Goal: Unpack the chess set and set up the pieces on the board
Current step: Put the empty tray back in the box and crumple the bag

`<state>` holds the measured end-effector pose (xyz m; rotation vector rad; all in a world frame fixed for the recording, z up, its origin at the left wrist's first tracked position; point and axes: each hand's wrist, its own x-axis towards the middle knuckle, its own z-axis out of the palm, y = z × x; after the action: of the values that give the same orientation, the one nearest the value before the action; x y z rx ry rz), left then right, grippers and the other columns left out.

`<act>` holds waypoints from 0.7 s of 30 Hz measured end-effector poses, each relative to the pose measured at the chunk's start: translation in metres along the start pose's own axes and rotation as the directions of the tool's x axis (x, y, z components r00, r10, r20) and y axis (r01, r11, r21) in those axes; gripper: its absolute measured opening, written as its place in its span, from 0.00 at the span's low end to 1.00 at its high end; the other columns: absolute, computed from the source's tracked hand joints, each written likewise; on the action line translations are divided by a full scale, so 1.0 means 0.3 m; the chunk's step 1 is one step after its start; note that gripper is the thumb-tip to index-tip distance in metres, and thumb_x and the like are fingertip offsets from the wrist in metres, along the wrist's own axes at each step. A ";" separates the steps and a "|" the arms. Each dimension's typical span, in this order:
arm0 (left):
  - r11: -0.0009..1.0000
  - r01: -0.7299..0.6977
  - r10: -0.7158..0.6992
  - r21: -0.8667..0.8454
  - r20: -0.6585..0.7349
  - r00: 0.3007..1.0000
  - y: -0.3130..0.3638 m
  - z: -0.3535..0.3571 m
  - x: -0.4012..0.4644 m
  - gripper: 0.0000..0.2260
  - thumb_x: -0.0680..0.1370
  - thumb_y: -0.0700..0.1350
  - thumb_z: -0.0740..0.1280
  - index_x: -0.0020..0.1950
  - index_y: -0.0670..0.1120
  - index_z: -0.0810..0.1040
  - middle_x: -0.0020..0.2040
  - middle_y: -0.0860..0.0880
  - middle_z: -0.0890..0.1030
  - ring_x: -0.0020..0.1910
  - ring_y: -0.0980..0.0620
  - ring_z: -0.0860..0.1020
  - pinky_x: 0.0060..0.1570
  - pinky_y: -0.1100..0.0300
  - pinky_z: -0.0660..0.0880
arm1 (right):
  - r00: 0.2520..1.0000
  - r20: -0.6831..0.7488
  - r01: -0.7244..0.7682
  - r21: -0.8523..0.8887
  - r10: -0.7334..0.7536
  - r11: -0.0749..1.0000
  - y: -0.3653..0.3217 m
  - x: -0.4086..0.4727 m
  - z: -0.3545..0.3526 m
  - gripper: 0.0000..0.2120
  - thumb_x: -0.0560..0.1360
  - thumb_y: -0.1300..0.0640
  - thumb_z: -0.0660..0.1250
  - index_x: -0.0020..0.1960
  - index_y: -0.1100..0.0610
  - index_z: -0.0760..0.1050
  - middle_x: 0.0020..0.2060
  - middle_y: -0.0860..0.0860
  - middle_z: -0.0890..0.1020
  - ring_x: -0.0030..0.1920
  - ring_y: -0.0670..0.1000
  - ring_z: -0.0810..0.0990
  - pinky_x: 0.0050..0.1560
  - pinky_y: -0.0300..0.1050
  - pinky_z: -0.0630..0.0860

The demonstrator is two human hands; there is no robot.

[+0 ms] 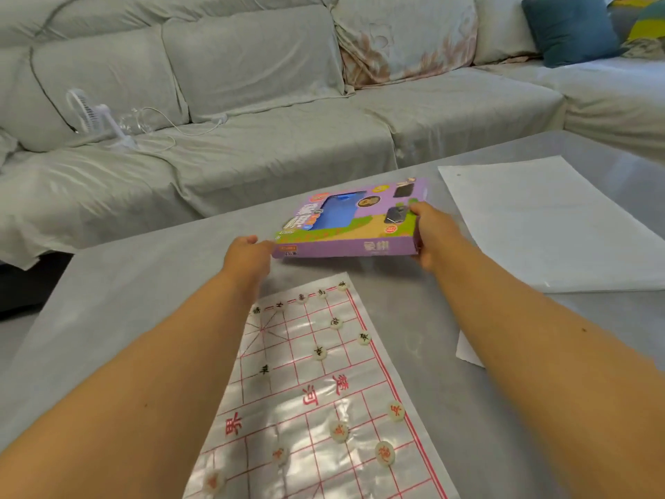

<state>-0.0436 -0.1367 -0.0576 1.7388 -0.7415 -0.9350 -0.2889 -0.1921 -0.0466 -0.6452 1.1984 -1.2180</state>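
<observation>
- While we reach forward with both arms, our right hand (430, 232) grips the right end of the purple box (345, 225), thumb on top, fingers curled beneath.
- Our left hand (246, 255) touches the box's left end; whether its fingers close on it, we cannot tell.
- Beneath our forearms lies the board (324, 390), a shiny sheet with red lines, on the grey table (126, 300).
- Round pieces (338, 430) sit on the board, nearer us than the box.
- Right of our right hand lies white paper (539, 225).

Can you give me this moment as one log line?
right hand: grips purple box | left hand: at box's left end | board: pieces partly set
</observation>
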 end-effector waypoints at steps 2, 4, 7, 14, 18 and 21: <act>0.998 0.030 -0.027 0.061 -0.056 0.998 -0.021 -0.057 0.045 0.26 0.76 0.45 0.68 0.72 0.44 0.65 0.65 0.42 0.72 0.58 0.45 0.74 0.64 0.48 0.71 | 1.000 0.008 0.025 -0.103 -0.024 0.994 0.018 0.037 0.058 0.06 0.75 0.55 0.65 0.46 0.58 0.76 0.39 0.55 0.81 0.34 0.53 0.81 0.36 0.47 0.80; 0.991 0.054 -0.043 0.125 -0.092 0.995 -0.039 -0.098 0.080 0.27 0.76 0.45 0.68 0.73 0.46 0.64 0.68 0.42 0.71 0.65 0.42 0.72 0.66 0.47 0.70 | 0.998 0.015 0.066 -0.176 -0.065 0.982 0.053 0.106 0.099 0.07 0.73 0.55 0.68 0.41 0.59 0.76 0.40 0.57 0.82 0.36 0.56 0.82 0.41 0.51 0.81; 0.979 0.059 -0.049 0.197 -0.052 0.997 -0.063 -0.127 0.111 0.26 0.76 0.47 0.67 0.73 0.47 0.64 0.67 0.42 0.72 0.65 0.40 0.72 0.66 0.47 0.69 | 0.998 0.001 0.063 -0.309 -0.066 0.949 0.147 0.282 0.129 0.17 0.61 0.46 0.68 0.42 0.59 0.77 0.46 0.58 0.83 0.46 0.60 0.82 0.52 0.58 0.79; 0.925 -0.069 0.086 0.374 -0.029 0.996 -0.082 -0.176 0.126 0.11 0.77 0.47 0.66 0.59 0.47 0.77 0.55 0.41 0.81 0.54 0.38 0.78 0.55 0.47 0.75 | 0.973 0.218 0.183 -0.536 -0.075 0.824 0.155 0.135 0.288 0.13 0.76 0.59 0.60 0.59 0.59 0.74 0.54 0.59 0.80 0.53 0.57 0.78 0.55 0.48 0.73; 0.858 -0.071 0.141 0.509 -0.100 0.985 -0.099 -0.239 0.131 0.22 0.76 0.47 0.69 0.69 0.49 0.70 0.59 0.43 0.77 0.53 0.41 0.78 0.58 0.47 0.76 | 0.944 0.309 0.299 -0.659 -0.115 0.690 0.187 0.135 0.365 0.17 0.73 0.68 0.59 0.62 0.59 0.72 0.50 0.56 0.77 0.48 0.54 0.75 0.43 0.43 0.72; 0.853 -0.079 0.166 0.515 -0.125 0.978 -0.112 -0.256 0.133 0.24 0.77 0.47 0.68 0.71 0.48 0.68 0.61 0.44 0.76 0.53 0.41 0.78 0.57 0.46 0.76 | 0.919 0.378 0.358 -0.684 -0.111 0.635 0.202 0.131 0.397 0.15 0.73 0.70 0.57 0.54 0.58 0.75 0.43 0.53 0.79 0.42 0.51 0.78 0.39 0.39 0.74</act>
<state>0.0445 -0.1223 -0.0828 2.1658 -1.0428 -0.5174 -0.1606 -0.2360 -0.0776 -1.6045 1.3597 -0.7388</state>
